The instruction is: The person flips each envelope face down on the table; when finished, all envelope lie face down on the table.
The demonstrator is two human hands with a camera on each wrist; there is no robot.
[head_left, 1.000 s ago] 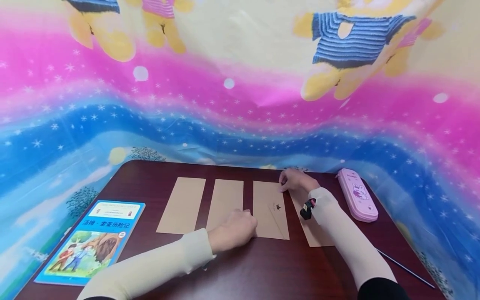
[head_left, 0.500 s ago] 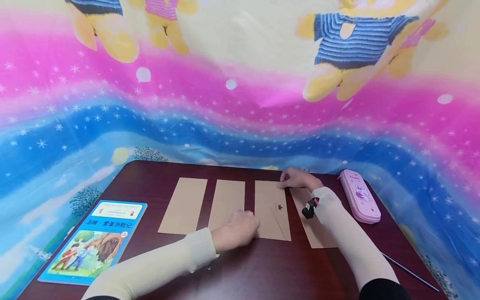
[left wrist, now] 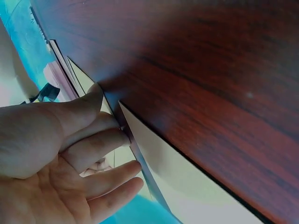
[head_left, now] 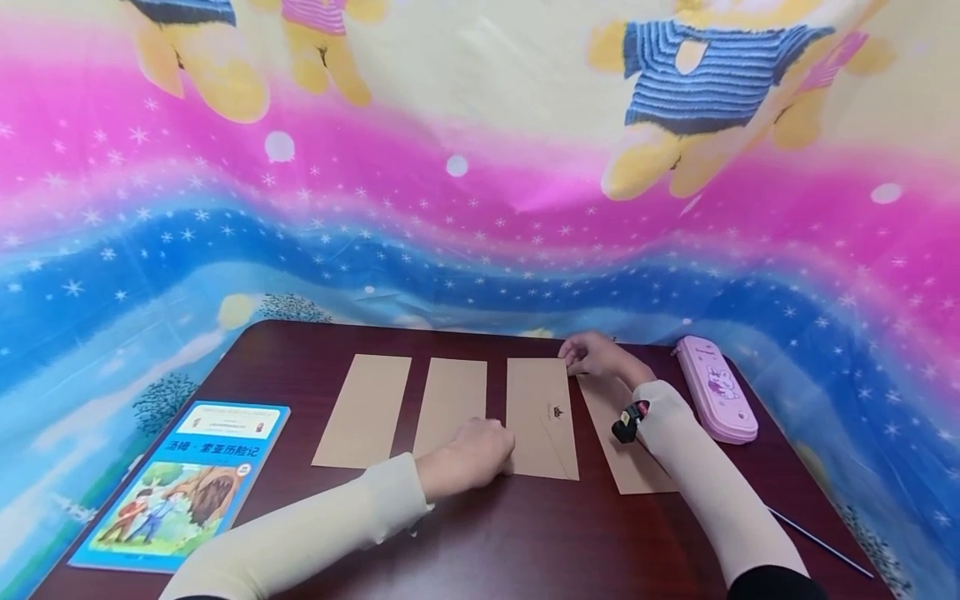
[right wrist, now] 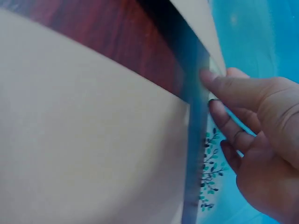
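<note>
Several brown paper envelopes lie in a row on the table. The third envelope (head_left: 542, 417) from the left shows a small dark crown print and a flap line. My left hand (head_left: 472, 454) is at its near left corner; in the left wrist view, thumb (left wrist: 96, 95) and forefinger meet at the edge while the other fingers stay loose. At the far right corner my right hand (head_left: 600, 357) pinches the same envelope between thumb (right wrist: 222, 84) and forefinger. The second envelope (head_left: 453, 396) is partly behind my left hand. My right forearm covers part of the fourth envelope (head_left: 626, 442).
The leftmost envelope (head_left: 363, 408) lies beside a blue picture-covered book (head_left: 180, 487). A pink pencil case (head_left: 716, 387) stands at the back right, with a thin stick (head_left: 821, 542) nearer the front. A printed cloth (head_left: 480, 225) hangs behind the dark red table (head_left: 525, 542).
My right hand has shifted slightly to the right, its thumb moving from over the third envelope to its corner. That envelope's far edge has moved slightly away. The left hand stays in place.
</note>
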